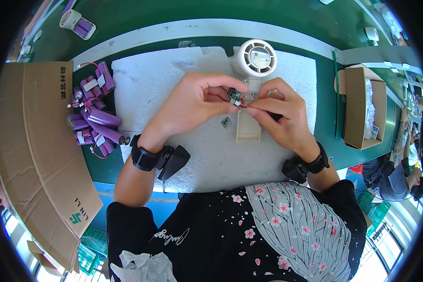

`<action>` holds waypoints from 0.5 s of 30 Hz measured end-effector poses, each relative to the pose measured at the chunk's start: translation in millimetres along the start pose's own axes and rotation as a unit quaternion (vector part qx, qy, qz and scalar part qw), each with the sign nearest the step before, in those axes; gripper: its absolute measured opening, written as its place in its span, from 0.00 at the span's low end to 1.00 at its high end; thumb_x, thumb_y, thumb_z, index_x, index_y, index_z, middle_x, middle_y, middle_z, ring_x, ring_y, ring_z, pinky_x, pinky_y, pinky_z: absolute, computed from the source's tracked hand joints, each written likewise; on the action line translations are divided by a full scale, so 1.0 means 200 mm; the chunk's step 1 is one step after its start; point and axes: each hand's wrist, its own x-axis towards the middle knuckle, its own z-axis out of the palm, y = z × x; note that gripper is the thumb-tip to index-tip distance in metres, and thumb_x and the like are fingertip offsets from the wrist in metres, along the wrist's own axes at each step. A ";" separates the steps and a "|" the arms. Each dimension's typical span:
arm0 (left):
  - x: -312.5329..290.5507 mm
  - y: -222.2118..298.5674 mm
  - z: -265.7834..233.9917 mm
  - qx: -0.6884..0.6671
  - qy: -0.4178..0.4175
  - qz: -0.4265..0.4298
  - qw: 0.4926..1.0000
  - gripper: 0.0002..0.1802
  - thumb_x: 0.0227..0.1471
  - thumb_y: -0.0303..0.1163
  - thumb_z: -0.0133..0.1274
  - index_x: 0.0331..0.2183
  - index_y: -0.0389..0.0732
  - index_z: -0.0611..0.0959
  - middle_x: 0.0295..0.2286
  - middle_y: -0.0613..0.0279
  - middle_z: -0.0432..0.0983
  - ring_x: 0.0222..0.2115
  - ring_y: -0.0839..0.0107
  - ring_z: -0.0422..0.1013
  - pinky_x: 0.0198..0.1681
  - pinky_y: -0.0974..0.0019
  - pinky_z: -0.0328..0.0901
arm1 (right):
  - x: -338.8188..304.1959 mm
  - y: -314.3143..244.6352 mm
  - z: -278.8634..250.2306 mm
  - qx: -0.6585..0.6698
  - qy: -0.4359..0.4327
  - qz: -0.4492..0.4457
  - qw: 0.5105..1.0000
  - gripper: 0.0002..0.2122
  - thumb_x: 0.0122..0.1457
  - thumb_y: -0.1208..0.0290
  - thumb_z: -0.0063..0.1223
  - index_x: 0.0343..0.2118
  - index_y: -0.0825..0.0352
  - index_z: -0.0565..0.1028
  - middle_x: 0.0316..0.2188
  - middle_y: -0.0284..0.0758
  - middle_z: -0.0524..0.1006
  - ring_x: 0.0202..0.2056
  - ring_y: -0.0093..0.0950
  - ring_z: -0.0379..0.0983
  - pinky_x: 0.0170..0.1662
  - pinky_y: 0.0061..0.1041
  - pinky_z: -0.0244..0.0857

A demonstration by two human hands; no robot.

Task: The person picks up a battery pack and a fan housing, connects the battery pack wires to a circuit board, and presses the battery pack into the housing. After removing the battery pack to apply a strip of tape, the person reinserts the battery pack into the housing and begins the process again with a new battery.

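Note:
My left hand (185, 103) pinches a small green circuit board (233, 96) between thumb and fingers, above the foam pad. My right hand (282, 110) is closed on a thin red wire (244, 106), its white plug (238, 103) up against the board. Whether the plug is fully seated cannot be made out. Below both hands lies a cream handheld fan (248, 129), its handle shell opened and its round grilled head (257, 58) pointing away from me. A small greyish clear piece (226, 122) rests on the foam left of the handle.
White foam pads (174, 68) cover the green table (327, 103). Purple battery cells (98, 117) with wires are heaped at left, beside a large cardboard box (37, 155). An open carton (362, 108) stands right. Another fan part (78, 23) lies far left. A person (395, 178) sits at far right.

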 end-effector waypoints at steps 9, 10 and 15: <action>0.01 -0.04 0.01 -0.027 0.017 0.053 0.998 0.16 0.43 0.14 0.56 0.37 0.37 0.76 0.32 0.67 0.73 0.34 0.79 0.71 0.41 0.74 0.68 | 0.00 0.00 0.01 0.016 -0.001 0.026 1.000 0.03 0.48 0.82 0.59 0.28 0.71 0.79 0.31 0.33 0.68 0.24 0.22 0.70 0.25 0.18 0.62; 0.01 -0.04 0.01 -0.027 0.016 0.053 0.998 0.16 0.43 0.14 0.56 0.37 0.37 0.76 0.32 0.67 0.73 0.34 0.79 0.71 0.41 0.74 0.68 | 0.00 0.01 0.01 0.013 0.000 0.021 1.000 0.03 0.48 0.82 0.59 0.28 0.71 0.79 0.31 0.33 0.68 0.24 0.22 0.70 0.25 0.18 0.62; 0.01 -0.03 0.01 -0.035 0.012 0.043 0.998 0.16 0.43 0.14 0.56 0.36 0.37 0.75 0.32 0.67 0.73 0.35 0.79 0.71 0.41 0.74 0.68 | 0.00 0.01 0.01 0.007 0.003 0.013 1.000 0.03 0.48 0.82 0.59 0.27 0.72 0.79 0.31 0.33 0.68 0.25 0.23 0.70 0.26 0.19 0.63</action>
